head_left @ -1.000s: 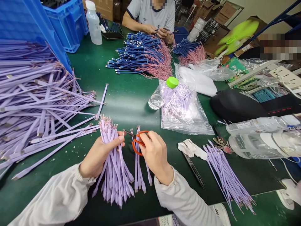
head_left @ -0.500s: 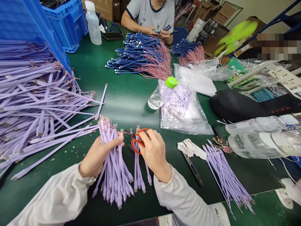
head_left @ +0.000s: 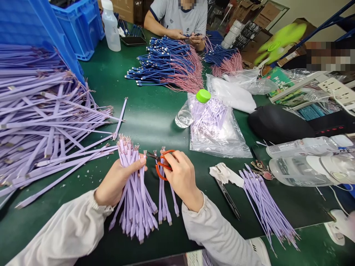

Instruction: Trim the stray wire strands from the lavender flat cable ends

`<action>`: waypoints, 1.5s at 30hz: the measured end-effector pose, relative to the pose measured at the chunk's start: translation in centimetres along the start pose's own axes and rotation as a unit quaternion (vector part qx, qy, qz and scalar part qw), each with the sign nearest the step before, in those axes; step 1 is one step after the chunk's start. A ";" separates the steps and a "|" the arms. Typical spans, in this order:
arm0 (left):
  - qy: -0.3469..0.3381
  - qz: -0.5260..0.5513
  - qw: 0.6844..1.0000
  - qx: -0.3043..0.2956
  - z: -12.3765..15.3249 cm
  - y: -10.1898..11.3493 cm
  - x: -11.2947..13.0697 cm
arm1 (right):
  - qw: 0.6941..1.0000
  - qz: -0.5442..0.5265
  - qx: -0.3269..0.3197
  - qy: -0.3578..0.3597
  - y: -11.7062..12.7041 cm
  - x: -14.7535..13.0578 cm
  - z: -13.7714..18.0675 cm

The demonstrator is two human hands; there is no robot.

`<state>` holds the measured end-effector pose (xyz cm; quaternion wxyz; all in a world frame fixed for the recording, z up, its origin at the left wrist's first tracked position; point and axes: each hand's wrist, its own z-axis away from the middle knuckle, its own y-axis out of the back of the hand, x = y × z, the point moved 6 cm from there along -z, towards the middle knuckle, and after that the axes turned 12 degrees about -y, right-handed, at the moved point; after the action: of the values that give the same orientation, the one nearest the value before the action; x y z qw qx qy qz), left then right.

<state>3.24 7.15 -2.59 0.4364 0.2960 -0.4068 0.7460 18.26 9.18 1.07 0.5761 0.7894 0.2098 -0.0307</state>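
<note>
My left hand [head_left: 118, 178] is closed around a thick bundle of flat lilac cables [head_left: 135, 207]. Their stripped copper wire ends point up and their plugs hang down toward me. One cable stands a little apart at the thumb. In my right hand [head_left: 181, 177] is a pair of scissors with orange handles [head_left: 161, 171], fingers through the loops. The dark blades reach left to just beside that cable's stripped end; whether they touch it I cannot tell. A few loose lilac cables [head_left: 164, 199] lie on the table under the scissors.
A large heap of lilac cables [head_left: 52, 122] spreads at left by a blue crate [head_left: 77, 29]. Navy cables [head_left: 163, 62] lie before a seated person [head_left: 180, 20]. A plastic bag [head_left: 222, 136], a green-capped bottle [head_left: 184, 116] and another cable bunch [head_left: 266, 203] stand rightward.
My hands and the scissors keep almost the same position; the view has shifted slightly. Across the table, the other person's hands have moved with the cables they hold.
</note>
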 end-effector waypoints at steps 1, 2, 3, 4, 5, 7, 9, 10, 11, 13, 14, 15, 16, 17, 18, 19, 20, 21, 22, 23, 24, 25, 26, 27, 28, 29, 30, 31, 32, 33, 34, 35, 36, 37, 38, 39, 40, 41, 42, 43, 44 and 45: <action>0.002 0.003 1.000 -0.004 0.0 -0.1 0.0 | 1.000 -0.002 -0.002 0.001 -0.1 0.1 0.0; 0.002 0.004 1.000 -0.007 0.0 -0.1 0.0 | 1.000 -0.005 -0.002 0.000 -0.1 0.1 0.0; 0.004 0.004 1.000 -0.008 0.0 -0.1 0.0 | 1.000 -0.015 -0.001 -0.004 -0.1 0.2 0.0; 0.004 0.003 1.000 -0.006 0.0 -0.2 0.0 | 0.999 -0.034 -0.001 -0.015 0.0 0.3 -0.1; 0.003 0.000 1.000 -0.002 0.0 -0.2 -0.1 | 0.997 -0.066 -0.006 -0.036 0.0 0.4 -0.2; -0.001 -0.008 1.000 -0.003 0.0 -0.2 -0.1 | 0.979 -0.173 -0.040 -0.104 -0.1 0.7 -0.4; -0.006 -0.013 1.000 -0.020 0.0 -0.5 -0.2 | 0.935 -0.292 -0.108 -0.172 -0.8 0.5 -0.5; -0.006 -0.011 0.999 -0.032 0.0 -0.7 -0.2 | 0.911 -0.335 -0.143 -0.194 -1.2 0.2 -0.4; -0.004 -0.007 0.999 -0.046 0.0 -0.8 -0.3 | 0.892 -0.363 -0.172 -0.206 -1.6 -0.2 -0.4; 0.001 0.000 0.998 -0.062 0.0 -1.0 -0.4 | 0.875 -0.383 -0.203 -0.215 -1.9 -0.7 -0.3; 0.001 -0.003 0.998 -0.060 0.0 -1.0 -0.4 | 0.872 -0.385 -0.208 -0.220 -2.0 -0.7 -0.3; 0.000 -0.010 0.999 -0.053 0.0 -0.9 -0.4 | 0.869 -0.388 -0.210 -0.225 -1.9 -0.6 -0.3; -0.002 -0.021 0.999 -0.044 -0.1 -0.8 -0.3 | 0.866 -0.389 -0.211 -0.231 -1.8 -0.3 -0.4; -0.003 -0.030 0.999 -0.037 -0.1 -0.7 -0.3 | 0.865 -0.389 -0.210 -0.236 -1.7 0.1 -0.5; -0.003 -0.035 0.999 -0.031 -0.1 -0.6 -0.2 | 0.865 -0.387 -0.208 -0.241 -1.5 0.6 -0.7; 0.002 -0.036 0.999 -0.030 -0.1 -0.6 -0.2 | 0.867 -0.383 -0.208 -0.242 -1.2 1.1 -0.9; 0.009 -0.033 0.999 -0.034 -0.1 -0.7 -0.2 | 0.870 -0.377 -0.206 -0.243 -1.0 1.6 -1.1; 0.016 -0.027 0.999 -0.042 -0.1 -0.8 -0.2 | 0.874 -0.370 -0.202 -0.243 -0.8 2.2 -1.4; 0.023 -0.019 0.998 -0.052 -0.1 -1.0 -0.3 | 0.880 -0.359 -0.195 -0.242 -0.6 2.7 -1.7; 0.030 -0.012 0.997 -0.064 -0.1 -1.1 -0.4 | 0.890 -0.342 -0.186 -0.239 -0.4 3.2 -1.9; 0.037 -0.006 0.997 -0.075 -0.1 -1.3 -0.4 | 0.902 -0.318 -0.172 -0.234 -0.2 3.5 -2.1; 0.041 -0.005 0.996 -0.082 0.0 -1.3 -0.5 | 0.917 -0.290 -0.151 -0.227 0.0 3.8 -2.3; 0.044 -0.009 0.996 -0.083 0.0 -1.3 -0.6 | 0.932 -0.262 -0.126 -0.216 0.2 3.8 -2.4; 0.044 -0.018 0.996 -0.080 -0.1 -1.2 -0.7 | 0.944 -0.240 -0.102 -0.201 0.4 3.6 -2.4; 0.041 -0.029 0.996 -0.075 -0.1 -1.2 -0.7 | 0.952 -0.232 -0.085 -0.182 0.6 3.2 -2.4; 0.034 -0.042 0.996 -0.072 -0.1 -1.1 -0.8 | 0.954 -0.239 -0.078 -0.161 0.7 2.7 -2.3; 0.024 -0.055 0.996 -0.071 -0.2 -1.0 -0.7 | 0.953 -0.257 -0.083 -0.137 0.7 2.0 -2.2; 0.013 -0.066 0.995 -0.073 -0.2 -1.0 -0.7 | 0.948 -0.280 -0.099 -0.111 0.6 1.2 -2.0; 0.002 -0.075 0.994 -0.079 -0.2 -1.1 -0.7 | 0.942 -0.301 -0.118 -0.088 0.6 0.4 -1.9; -0.008 -0.082 0.993 -0.085 -0.3 -1.1 -0.6 | 0.936 -0.317 -0.136 -0.069 0.5 -0.2 -1.7; -0.015 -0.090 0.992 -0.089 -0.3 -1.1 -0.6 | 0.932 -0.324 -0.149 -0.058 0.4 -0.6 -1.6; -0.021 -0.095 0.991 -0.091 -0.3 -1.1 -0.6 | 0.931 -0.327 -0.155 -0.052 0.4 -0.9 -1.5; -0.024 -0.099 0.991 -0.091 -0.3 -1.1 -0.6 | 0.930 -0.328 -0.155 -0.051 0.4 -1.0 -1.4; -0.026 -0.102 0.990 -0.089 -0.3 -1.1 -0.5 | 0.930 -0.331 -0.151 -0.053 0.5 -1.0 -1.4; -0.027 -0.103 0.991 -0.086 -0.3 -1.0 -0.5 | 0.930 -0.335 -0.143 -0.056 0.5 -0.8 -1.4; -0.026 -0.102 0.991 -0.082 -0.3 -1.0 -0.5 | 0.929 -0.341 -0.134 -0.060 0.6 -0.7 -1.4; -0.024 -0.099 0.992 -0.080 -0.2 -1.0 -0.4 | 0.928 -0.346 -0.125 -0.064 0.7 -0.6 -1.5; -0.022 -0.096 0.992 -0.078 -0.2 -1.1 -0.4 | 0.927 -0.350 -0.119 -0.067 0.7 -0.5 -1.5; -0.018 -0.092 0.993 -0.076 -0.2 -1.1 -0.3 | 0.926 -0.352 -0.117 -0.068 0.8 -0.4 -1.5; -0.014 -0.088 0.993 -0.075 -0.1 -1.2 -0.3 | 0.926 -0.352 -0.119 -0.067 0.8 -0.5 -1.4; -0.010 -0.086 0.993 -0.075 -0.1 -1.2 -0.3 | 0.926 -0.350 -0.124 -0.064 0.7 -0.6 -1.4; -0.008 -0.086 0.993 -0.075 0.0 -1.3 -0.3 | 0.927 -0.346 -0.132 -0.058 0.7 -0.7 -1.4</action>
<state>4.52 7.42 -2.35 0.5166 0.3020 -0.4377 0.6711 17.56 10.06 2.37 0.6398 0.5813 0.4382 -0.2464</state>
